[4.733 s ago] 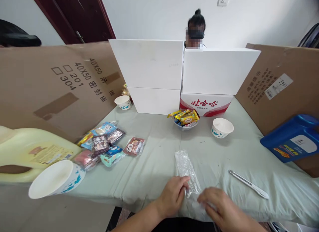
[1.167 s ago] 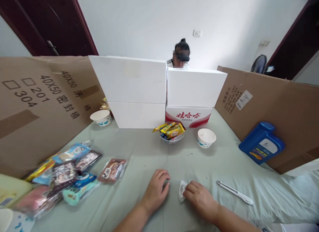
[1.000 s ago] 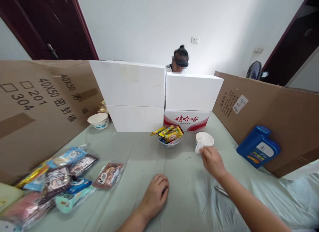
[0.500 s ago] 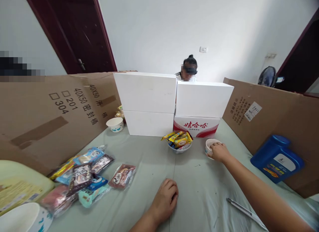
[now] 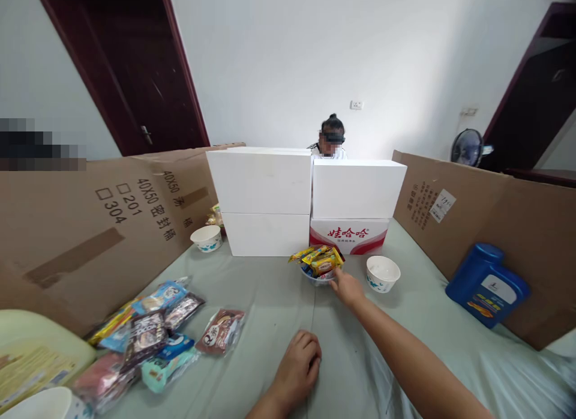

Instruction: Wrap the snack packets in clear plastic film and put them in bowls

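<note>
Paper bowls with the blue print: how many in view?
3. One paper bowl far left by the cardboard wall, one right of the snack bowl that the right hand reaches, one cut off at bottom left. More may hide behind the boxes.

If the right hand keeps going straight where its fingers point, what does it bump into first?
Most likely the bowl heaped with yellow snack packets: the right hand points its fingertips at the bowl's near rim, about touching it, though exact contact is hard to judge.
</note>
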Motion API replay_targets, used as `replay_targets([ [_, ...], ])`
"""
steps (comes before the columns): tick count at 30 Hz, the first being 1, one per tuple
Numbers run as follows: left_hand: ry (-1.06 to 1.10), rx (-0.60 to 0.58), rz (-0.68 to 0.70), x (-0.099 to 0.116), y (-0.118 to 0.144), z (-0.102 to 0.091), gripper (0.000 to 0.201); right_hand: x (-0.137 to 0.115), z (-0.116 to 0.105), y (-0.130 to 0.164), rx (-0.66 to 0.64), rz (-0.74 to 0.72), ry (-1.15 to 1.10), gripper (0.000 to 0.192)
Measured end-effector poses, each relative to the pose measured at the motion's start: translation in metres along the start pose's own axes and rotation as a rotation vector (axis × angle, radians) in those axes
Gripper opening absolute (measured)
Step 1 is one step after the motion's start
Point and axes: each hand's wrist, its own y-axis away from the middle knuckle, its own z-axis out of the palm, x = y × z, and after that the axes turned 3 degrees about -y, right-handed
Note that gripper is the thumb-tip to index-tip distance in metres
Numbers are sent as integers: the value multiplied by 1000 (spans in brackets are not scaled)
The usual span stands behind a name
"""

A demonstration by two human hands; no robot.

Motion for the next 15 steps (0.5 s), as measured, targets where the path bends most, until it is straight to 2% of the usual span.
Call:
replay_targets([
  [3,2,-6,11,0,-1,-1,17,5,-2,24,14,15,-8,25],
  [7,5,-18,46,-3,-1,-2,17,27,-4,79,26,41,-12,23],
  [11,-12,-18,79,-8,-2,-1,15,63,-9,130,41,107,-9,20],
  [15,-43,-48,71,-9,-1,0,15,104,-16,150,49,211,11,22],
])
